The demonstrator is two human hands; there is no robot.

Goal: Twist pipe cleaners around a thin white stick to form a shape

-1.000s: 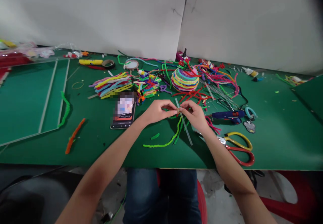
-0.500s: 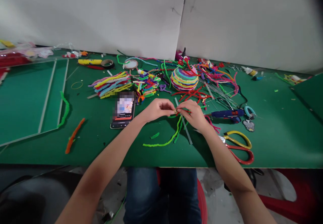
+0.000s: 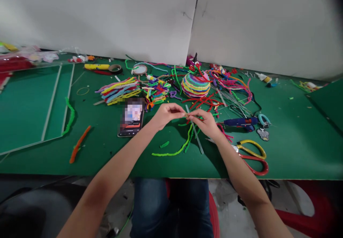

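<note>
Both left fingers (image 3: 175,116) and right fingers (image 3: 200,113) pinch closed on a small tannish lump (image 3: 187,115).

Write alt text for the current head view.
Two bare hands, left and right, pinch a tiny item together above a green table. Around them lie a clear stick, a phone, scissors, a blue glue gun, colourful pipe cleaners and a striped ball.
</note>
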